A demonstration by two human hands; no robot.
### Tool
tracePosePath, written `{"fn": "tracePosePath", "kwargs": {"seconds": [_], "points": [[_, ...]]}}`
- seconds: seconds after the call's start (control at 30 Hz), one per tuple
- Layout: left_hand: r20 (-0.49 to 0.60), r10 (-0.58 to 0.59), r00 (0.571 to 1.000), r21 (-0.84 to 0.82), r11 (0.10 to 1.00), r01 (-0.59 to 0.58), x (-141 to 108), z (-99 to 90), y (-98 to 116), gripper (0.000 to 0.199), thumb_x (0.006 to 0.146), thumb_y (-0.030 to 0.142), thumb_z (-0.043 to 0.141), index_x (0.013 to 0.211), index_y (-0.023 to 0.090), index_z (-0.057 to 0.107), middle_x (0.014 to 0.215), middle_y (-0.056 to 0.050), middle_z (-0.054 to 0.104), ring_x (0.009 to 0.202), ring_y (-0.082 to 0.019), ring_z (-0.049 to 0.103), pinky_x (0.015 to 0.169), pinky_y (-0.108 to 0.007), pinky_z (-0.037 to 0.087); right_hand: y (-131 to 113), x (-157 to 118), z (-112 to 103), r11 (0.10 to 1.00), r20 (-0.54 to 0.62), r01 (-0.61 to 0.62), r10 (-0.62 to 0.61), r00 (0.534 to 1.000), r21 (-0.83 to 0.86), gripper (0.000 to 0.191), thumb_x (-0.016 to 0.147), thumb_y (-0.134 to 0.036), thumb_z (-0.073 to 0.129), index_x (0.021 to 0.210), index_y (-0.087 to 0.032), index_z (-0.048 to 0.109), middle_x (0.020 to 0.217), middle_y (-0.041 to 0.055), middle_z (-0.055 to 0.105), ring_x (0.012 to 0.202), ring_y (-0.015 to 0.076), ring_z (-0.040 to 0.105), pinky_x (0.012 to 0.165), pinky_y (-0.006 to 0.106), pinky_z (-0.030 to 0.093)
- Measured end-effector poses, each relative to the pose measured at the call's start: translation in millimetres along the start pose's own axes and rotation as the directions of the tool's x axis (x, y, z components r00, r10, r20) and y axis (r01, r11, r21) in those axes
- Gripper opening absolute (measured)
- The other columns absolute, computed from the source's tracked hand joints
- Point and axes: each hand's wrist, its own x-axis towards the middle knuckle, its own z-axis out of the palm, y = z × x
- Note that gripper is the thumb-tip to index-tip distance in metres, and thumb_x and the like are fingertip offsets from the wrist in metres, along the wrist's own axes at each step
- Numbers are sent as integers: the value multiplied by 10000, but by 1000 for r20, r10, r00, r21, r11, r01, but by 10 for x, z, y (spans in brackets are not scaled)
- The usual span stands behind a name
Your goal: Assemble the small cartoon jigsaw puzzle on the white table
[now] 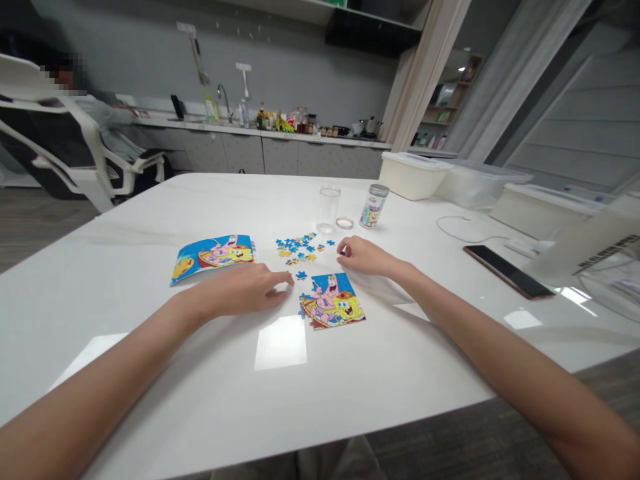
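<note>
A partly joined jigsaw puzzle (pixel 334 303), showing a yellow sponge character and a pink one in a boat, lies flat on the white table. My left hand (pixel 257 287) rests to its left, thumb and index finger apart, holding nothing. Just beyond that index fingertip lies a loose blue puzzle piece (pixel 301 275). Pinched between the fingers of my right hand (pixel 361 255) is a small dark-blue puzzle piece (pixel 343 253), mostly hidden. Between and beyond both hands spreads a pile of loose pieces (pixel 297 247). Behind my left hand, a curved picture sheet (pixel 213 257) shows the same characters.
Past the pieces stand a clear jar (pixel 329 210), a ring-like lid (pixel 345 223) and a printed canister (pixel 375 207). On the right are a phone (pixel 507 271), a white cable (pixel 465 238) and storage bins (pixel 415 175). A person sits in a white chair (pixel 83 143) far left.
</note>
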Motion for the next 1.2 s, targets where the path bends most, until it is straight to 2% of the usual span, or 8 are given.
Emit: {"fn": "tracePosePath", "kwargs": {"seconds": [0.17,0.3,0.43,0.53,0.7,0.87,0.97,1.2], "points": [[-68,-146,987,88,984,152,42,71,-84,335,907,340,401,1121,190,611,643,-66,623,603,-208,594,563,-285,397,-21,-8,23,1000,-28,-6,5,1000,-16,116,832,-237,566,923,-166,576,976,103,586,891,208,566,810,319,435],[-132,-245,961,139,955,263,56,118,-97,442,906,385,394,1246,152,552,727,-96,657,672,-231,627,605,-298,439,-60,-10,34,1000,-44,-13,14,999,16,197,829,-218,579,1014,-151,566,1035,111,558,925,207,563,844,323,439],[-78,-171,982,110,978,179,54,136,-68,461,932,302,365,1363,223,509,649,-59,631,609,-193,606,606,-273,437,-107,-23,27,995,-22,95,-94,995,41,217,856,-164,545,1063,-142,606,1067,106,550,932,185,572,898,319,431],[-59,-113,992,88,989,118,59,139,-44,447,935,231,346,1327,262,559,602,-48,609,564,-174,581,600,-267,427,-161,-43,-4,974,31,206,-210,977,92,204,864,-147,539,1044,-159,634,1044,87,567,888,166,582,847,294,456],[-72,-137,988,102,984,144,67,142,-43,441,934,236,357,1324,280,560,621,-54,611,560,-182,574,577,-278,415,-207,-53,-34,924,80,347,-363,929,157,184,851,-116,545,980,-185,655,1008,65,597,829,143,581,768,262,469],[-65,-104,992,75,991,109,61,141,-43,441,936,226,361,1327,288,555,595,-43,583,533,-173,554,579,-279,421,-139,-22,12,988,-97,151,-149,984,12,215,838,-86,494,945,-165,662,952,74,627,856,172,580,785,287,436],[-62,-138,988,95,985,144,63,142,-37,392,944,267,349,1248,239,595,620,-56,596,585,-191,584,588,-284,436,-95,-15,17,999,-113,18,-22,993,-34,205,839,-106,486,937,-160,658,947,90,638,852,196,581,761,301,425],[-52,-144,988,128,980,150,81,147,-31,417,935,240,344,1296,228,551,697,-88,658,659,-210,634,634,-302,451,-145,-44,-17,987,4,155,-155,988,45,166,830,-147,538,961,-162,639,896,71,641,810,173,585,741,271,432]]}}
